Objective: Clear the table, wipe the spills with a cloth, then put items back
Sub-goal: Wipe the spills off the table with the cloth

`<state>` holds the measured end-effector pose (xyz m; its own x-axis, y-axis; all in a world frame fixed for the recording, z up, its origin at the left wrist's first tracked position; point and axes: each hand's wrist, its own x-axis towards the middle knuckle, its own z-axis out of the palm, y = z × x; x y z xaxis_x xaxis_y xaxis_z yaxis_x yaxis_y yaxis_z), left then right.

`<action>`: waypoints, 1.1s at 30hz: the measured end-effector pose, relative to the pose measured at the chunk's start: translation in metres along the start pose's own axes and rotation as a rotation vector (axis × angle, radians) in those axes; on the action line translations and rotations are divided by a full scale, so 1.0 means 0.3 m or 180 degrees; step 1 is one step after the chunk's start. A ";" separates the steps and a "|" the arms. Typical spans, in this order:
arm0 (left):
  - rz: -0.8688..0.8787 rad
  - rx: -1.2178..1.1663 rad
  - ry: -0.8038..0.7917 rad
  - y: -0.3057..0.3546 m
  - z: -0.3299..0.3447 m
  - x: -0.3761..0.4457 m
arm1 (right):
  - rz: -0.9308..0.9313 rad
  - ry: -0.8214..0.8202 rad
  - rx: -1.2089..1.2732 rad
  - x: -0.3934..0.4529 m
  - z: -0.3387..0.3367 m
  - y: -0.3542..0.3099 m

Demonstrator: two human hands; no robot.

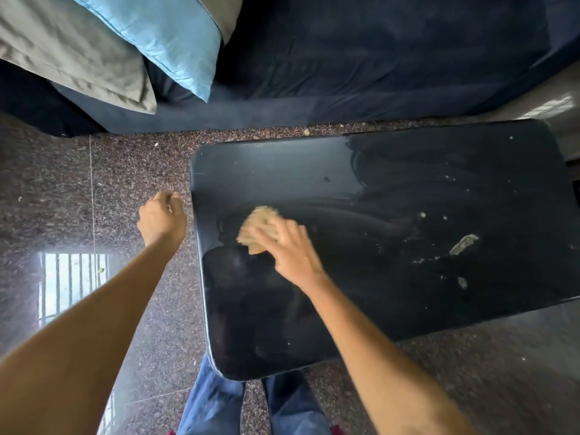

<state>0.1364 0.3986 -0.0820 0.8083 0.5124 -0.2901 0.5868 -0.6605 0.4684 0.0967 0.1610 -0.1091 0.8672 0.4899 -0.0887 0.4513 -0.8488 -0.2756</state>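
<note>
A glossy black table fills the middle and right of the head view. My right hand presses a beige cloth flat onto the table's left part, blurred by motion. Wet wipe streaks curve across the surface. Pale crumbs and a larger beige scrap lie on the right side. My left hand hangs just off the table's left edge, over the floor, with its fingers curled in; whether it holds anything is hidden.
A dark blue sofa stands beyond the table, with a grey cushion and a light blue cushion at its left. The speckled granite floor surrounds the table. My legs in blue jeans stand at the near edge.
</note>
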 end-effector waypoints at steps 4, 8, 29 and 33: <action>-0.0028 -0.0171 -0.0151 -0.031 0.003 0.020 | 0.1719 0.0537 -0.0217 -0.042 -0.065 0.196; -0.0085 -0.0249 -0.0288 -0.078 -0.005 0.047 | 0.4039 0.0996 0.0343 0.077 -0.013 0.072; -0.0087 -0.0318 -0.0539 -0.175 -0.031 0.167 | 0.3138 0.1082 0.0396 0.262 0.082 -0.268; -0.0037 -0.0288 -0.0635 -0.201 -0.020 0.164 | 0.1690 0.0710 0.0131 0.332 0.121 -0.417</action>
<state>0.1405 0.4670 -0.1196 0.8004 0.3949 -0.4511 0.5966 -0.5986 0.5345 0.1189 0.3234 -0.1183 0.9980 -0.0588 -0.0224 -0.0628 -0.9562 -0.2858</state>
